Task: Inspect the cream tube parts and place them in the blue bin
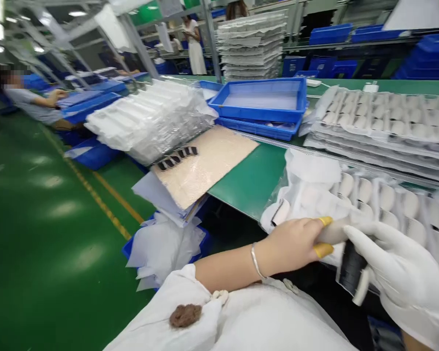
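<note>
My left hand [294, 243] is bare, with a bracelet at the wrist and yellow covers on the thumb and a fingertip. Those two digits pinch a pale beige rounded piece [332, 232]. In a white glove, my right hand [406, 268] closes on the piece's other side. From under the gloved fingers hangs a black strip with a pale edge [352, 267]; whether it is joined to the beige piece cannot be made out. Just beyond both hands lies a tray of pale oval pieces [388, 199] in rows, partly covered by white sheeting [312, 168].
Stacked trays of oval pieces [391, 114] stand behind at right. Blue bins [259, 100] and a pile of white trays [149, 117] occupy the bench's far side. Several black pieces [177, 157] lie on a beige board [205, 165]. A co-worker [36, 100] sits at left.
</note>
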The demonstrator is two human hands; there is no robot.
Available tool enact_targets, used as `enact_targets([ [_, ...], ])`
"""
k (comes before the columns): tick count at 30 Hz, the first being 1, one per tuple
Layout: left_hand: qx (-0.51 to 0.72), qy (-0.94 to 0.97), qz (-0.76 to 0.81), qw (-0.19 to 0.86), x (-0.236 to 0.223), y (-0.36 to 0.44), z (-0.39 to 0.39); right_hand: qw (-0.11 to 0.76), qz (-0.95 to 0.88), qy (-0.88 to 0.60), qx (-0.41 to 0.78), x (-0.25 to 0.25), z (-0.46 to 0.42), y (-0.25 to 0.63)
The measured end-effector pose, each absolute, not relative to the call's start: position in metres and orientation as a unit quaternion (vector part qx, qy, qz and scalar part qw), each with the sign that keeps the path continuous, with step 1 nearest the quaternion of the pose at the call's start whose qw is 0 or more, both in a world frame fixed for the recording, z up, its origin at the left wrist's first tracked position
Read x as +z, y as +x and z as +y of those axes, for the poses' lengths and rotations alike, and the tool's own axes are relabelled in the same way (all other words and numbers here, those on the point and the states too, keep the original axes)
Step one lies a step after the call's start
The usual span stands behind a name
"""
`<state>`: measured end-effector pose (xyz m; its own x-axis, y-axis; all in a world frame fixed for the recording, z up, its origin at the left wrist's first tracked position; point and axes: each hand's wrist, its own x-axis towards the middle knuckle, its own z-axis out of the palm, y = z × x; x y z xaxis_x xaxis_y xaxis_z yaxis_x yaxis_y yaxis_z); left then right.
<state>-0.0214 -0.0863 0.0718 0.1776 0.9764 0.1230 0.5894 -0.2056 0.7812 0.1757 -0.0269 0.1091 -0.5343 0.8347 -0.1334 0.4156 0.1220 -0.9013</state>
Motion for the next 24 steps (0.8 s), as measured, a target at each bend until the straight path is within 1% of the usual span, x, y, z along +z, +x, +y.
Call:
enact_targets([
  [2,0.39,0.63,0.526,0.417,0.072,-0.023,-0.083,0.227,-0.681,-0.478,0.506,0.114,-0.026,0.173],
  [4,0.465,0.502,0.468,0.56,0.071,-0.025,-0.079,0.26,-0.659,-0.463,0.533,0.12,-0.019,0.174],
  [6,0.471,0.386,0.45,0.653,0.069,-0.028,-0.075,0.268,-0.647,-0.43,0.57,0.124,-0.012,0.18],
  [8,0.443,0.313,0.459,0.703,0.069,-0.03,-0.074,0.249,-0.647,-0.412,0.591,0.126,-0.007,0.187],
  [11,0.394,0.291,0.448,0.748,0.071,-0.03,-0.076,0.199,-0.663,-0.404,0.598,0.124,-0.005,0.194],
  [15,0.349,0.328,0.43,0.765,0.073,-0.024,-0.08,0.151,-0.687,-0.389,0.595,0.117,-0.005,0.193],
  [20,0.315,0.337,0.43,0.776,0.076,-0.016,-0.079,0.142,-0.658,-0.386,0.631,0.114,-0.007,0.19],
  [24,0.293,0.348,0.427,0.781,0.079,-0.015,-0.08,0.146,-0.648,-0.404,0.629,0.113,-0.007,0.192],
])
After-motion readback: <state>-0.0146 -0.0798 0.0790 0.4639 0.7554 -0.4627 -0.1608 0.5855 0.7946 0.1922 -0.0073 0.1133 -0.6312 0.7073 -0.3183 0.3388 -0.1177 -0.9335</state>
